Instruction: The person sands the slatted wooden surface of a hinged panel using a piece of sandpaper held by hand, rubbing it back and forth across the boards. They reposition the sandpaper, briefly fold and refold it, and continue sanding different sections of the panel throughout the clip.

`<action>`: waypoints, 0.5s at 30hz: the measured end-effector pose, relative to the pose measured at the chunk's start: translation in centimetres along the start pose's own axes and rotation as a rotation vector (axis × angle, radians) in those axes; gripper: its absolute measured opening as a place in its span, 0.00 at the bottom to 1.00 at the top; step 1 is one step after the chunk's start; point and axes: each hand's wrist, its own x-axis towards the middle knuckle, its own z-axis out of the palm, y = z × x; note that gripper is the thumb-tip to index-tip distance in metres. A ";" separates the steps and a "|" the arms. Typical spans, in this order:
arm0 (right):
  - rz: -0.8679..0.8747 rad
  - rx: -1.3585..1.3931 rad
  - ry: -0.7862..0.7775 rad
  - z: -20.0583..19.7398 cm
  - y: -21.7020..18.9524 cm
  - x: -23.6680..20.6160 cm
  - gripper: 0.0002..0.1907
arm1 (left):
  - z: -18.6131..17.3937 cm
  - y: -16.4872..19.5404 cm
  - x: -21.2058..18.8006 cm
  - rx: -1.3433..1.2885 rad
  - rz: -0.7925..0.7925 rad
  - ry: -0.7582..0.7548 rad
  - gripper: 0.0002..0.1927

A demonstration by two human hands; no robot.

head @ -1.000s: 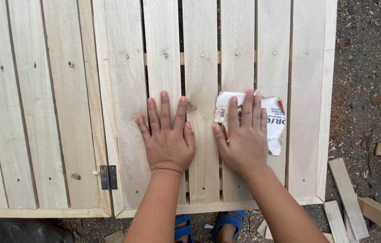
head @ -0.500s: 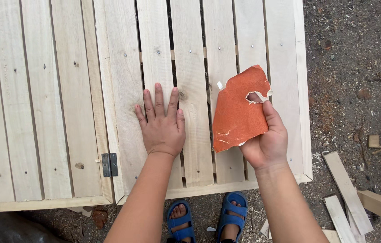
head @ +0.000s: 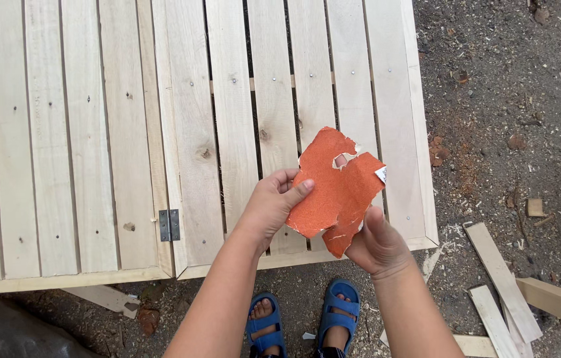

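Observation:
A torn orange sheet of sandpaper (head: 335, 187) with a hole near its top is held up over a pale wooden slatted panel (head: 227, 119). My left hand (head: 271, 207) pinches its left edge with thumb and fingers. My right hand (head: 376, 242) grips its lower right corner from below. Both hands hover above the panel's near edge and do not touch the wood.
A metal hinge (head: 169, 225) joins the slatted panel to a second panel (head: 55, 146) on the left. Loose wood offcuts (head: 502, 282) lie on the dirt ground at the right. My feet in blue sandals (head: 307, 321) stand just below the panel's edge.
My left hand lifted off the slats and took hold of the sandpaper's left edge. The right hand shifted down to the sheet's lower corner, with the orange side still facing me.

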 end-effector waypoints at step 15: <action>0.137 -2.170 -0.018 0.4 6.3 -3.0 0.48 | -7.0 -8.1 2.1 1.424 0.492 0.692 0.31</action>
